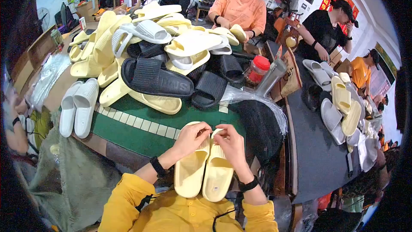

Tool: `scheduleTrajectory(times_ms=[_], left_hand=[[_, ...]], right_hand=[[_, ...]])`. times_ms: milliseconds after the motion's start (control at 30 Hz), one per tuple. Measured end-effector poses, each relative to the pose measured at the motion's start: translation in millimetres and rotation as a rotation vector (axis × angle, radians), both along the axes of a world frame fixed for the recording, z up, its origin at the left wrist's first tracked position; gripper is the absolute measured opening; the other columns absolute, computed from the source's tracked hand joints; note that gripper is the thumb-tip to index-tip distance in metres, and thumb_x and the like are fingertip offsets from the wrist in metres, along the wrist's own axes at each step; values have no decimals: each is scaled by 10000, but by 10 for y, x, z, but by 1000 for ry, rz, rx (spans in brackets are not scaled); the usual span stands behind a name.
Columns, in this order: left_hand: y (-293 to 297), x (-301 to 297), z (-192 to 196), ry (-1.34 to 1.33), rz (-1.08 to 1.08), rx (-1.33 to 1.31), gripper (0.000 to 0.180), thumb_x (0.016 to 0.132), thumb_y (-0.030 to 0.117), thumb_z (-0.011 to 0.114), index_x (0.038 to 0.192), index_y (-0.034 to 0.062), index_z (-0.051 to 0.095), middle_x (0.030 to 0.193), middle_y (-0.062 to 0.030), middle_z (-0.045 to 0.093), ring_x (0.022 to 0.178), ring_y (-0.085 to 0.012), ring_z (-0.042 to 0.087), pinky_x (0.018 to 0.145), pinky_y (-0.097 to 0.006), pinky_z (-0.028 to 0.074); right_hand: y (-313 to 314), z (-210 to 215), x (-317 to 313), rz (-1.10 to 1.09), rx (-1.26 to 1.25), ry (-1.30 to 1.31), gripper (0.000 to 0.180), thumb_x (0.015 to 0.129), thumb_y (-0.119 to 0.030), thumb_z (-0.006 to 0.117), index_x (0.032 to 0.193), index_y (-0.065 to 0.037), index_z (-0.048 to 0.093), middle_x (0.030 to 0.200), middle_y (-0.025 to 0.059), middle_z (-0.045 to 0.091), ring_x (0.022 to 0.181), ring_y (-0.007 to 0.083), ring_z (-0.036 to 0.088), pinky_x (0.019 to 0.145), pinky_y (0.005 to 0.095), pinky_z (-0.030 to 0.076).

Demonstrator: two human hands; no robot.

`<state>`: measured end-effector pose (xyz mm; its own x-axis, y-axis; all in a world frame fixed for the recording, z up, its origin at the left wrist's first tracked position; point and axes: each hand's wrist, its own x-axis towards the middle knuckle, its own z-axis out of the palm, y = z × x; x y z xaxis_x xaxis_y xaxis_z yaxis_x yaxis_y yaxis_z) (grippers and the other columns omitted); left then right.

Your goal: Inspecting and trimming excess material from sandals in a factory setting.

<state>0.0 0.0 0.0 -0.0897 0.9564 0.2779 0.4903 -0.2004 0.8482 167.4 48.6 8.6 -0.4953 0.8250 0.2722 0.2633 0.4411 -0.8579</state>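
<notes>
A pair of pale yellow slide slippers lies side by side in front of me, heels toward my body: the left slipper [189, 174] and the right slipper [218, 178]. My left hand [192, 138] rests over the left slipper's strap, thumb and fingertips pinched together near its toe end. Over the right slipper's strap, my right hand [230, 144] is closed in a similar pinch. The two sets of fingertips almost meet between the toe ends. Whatever they pinch is too small or hidden to make out.
A heap of slippers covers the green table [141, 135]: yellow ones, a black slipper [156, 77] and a grey slipper [146, 32]. A white pair [80, 105] stands at left. At right are a red-lidded jar [258, 69], plastic wrap [253, 96] and a dark table [317, 154]. Several people work around.
</notes>
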Motion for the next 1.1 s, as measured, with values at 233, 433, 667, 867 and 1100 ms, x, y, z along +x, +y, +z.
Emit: scheduleTrajectory(times_ms=[233,433,667,867,1100], left_hand=[[-2,46,-62,-25,20,117,84,863,62,596,921,2,605,832,-94,611,701,-199,600,612,-296,466],[-19,53,-23,-24,35,125,77,855,50,608,915,2,611,850,-79,580,685,-185,571,608,-293,457],[-10,97,-57,34,19,213,78,833,55,642,892,8,625,825,-66,586,620,-175,561,559,-289,447],[-43,111,-13,44,15,200,74,819,47,652,880,11,634,818,-76,598,659,-192,579,577,-292,459],[-24,124,-33,77,19,252,74,814,62,664,871,22,640,788,-61,586,598,-176,560,538,-290,442]], right_hand=[[-141,183,111,-126,-264,79,126,807,-13,669,898,29,592,789,74,665,713,116,665,633,251,548],[-137,-16,62,-193,-321,354,92,818,-5,670,909,3,662,865,33,658,802,81,612,718,225,509],[-72,-90,149,-117,-548,547,171,857,15,624,1022,37,584,930,69,641,858,127,634,784,249,526],[-79,-126,138,-96,-506,498,98,873,1,614,950,21,556,939,98,654,874,138,640,791,252,529],[-86,-172,129,-98,-430,448,106,859,-5,636,962,13,654,944,50,666,868,94,620,788,227,499]])
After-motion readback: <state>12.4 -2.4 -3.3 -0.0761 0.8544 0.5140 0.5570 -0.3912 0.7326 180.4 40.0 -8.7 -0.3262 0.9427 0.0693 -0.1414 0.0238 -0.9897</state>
